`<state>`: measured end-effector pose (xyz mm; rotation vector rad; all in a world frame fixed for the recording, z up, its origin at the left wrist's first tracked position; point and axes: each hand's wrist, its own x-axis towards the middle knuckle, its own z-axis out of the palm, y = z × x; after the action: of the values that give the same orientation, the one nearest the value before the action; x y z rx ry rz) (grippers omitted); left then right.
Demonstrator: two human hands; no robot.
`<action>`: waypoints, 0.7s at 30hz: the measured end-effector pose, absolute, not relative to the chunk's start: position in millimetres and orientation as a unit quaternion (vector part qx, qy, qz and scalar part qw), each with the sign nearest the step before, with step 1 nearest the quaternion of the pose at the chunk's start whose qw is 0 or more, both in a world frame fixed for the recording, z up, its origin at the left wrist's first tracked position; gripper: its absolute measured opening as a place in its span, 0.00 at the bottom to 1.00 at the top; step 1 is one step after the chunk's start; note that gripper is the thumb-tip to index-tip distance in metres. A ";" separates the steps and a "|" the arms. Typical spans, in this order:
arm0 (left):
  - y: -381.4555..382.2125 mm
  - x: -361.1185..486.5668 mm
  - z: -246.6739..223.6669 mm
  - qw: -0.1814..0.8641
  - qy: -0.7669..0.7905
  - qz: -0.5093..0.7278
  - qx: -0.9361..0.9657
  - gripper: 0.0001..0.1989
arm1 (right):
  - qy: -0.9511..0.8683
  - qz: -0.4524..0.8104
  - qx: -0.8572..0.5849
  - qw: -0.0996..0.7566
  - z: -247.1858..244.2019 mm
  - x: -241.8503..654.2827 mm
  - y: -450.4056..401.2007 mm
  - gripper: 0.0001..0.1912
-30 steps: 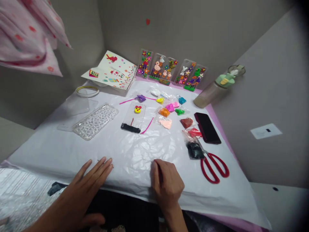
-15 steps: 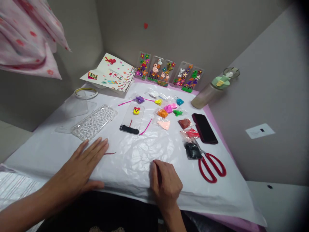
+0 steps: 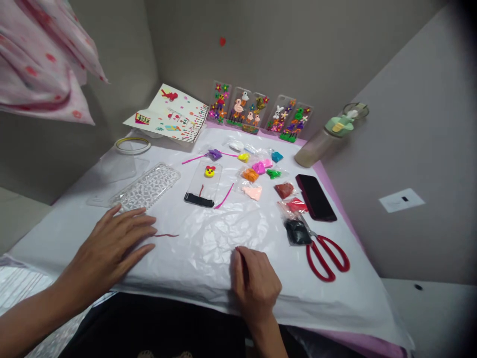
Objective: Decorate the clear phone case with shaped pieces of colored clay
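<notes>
Left hand (image 3: 112,243): palm down at the near left, fingers a little apart; you cannot tell whether they touch the bench (image 3: 203,248).
Brown strip (image 3: 167,235): lies on the bench, its left end at your left fingertips; contact is unclear.
Right hand (image 3: 258,283): rests at the near edge, fingers curled together; a tiny reddish speck shows at the tips, but you cannot tell what they clamp, if anything.
Clear case (image 3: 215,186): flat mid-bench, beyond and between your hands, with a yellow face (image 3: 209,172) at its far end and a black band (image 3: 199,200) across its near end.
Pink strip (image 3: 225,196): just right of that case.
Studded case (image 3: 149,186): just beyond your left hand.
Scissors (image 3: 337,253): right of your right hand, beside the black packet (image 3: 297,232).
</notes>
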<state>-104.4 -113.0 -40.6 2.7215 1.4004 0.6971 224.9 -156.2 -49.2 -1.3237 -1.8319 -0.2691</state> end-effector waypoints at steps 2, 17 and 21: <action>-106.4 -101.5 -37.7 0.013 0.452 0.244 0.858 0.11 | -0.731 -0.108 -0.526 0.421 -49.6 224.9 -156.1 0.05; -102.9 -90.6 -24.6 0.110 0.453 0.188 0.865 0.11 | -0.727 -0.112 -0.530 0.422 -49.5 224.6 -155.7 0.05; -95.0 -75.3 -15.4 0.158 0.465 0.188 0.850 0.13 | -0.727 -0.116 -0.529 0.422 -49.3 224.7 -155.2 0.05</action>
<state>-75.3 -95.0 -15.4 2.4315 1.3309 0.5388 224.7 -155.2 -49.3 -1.3259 -1.8208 -0.2912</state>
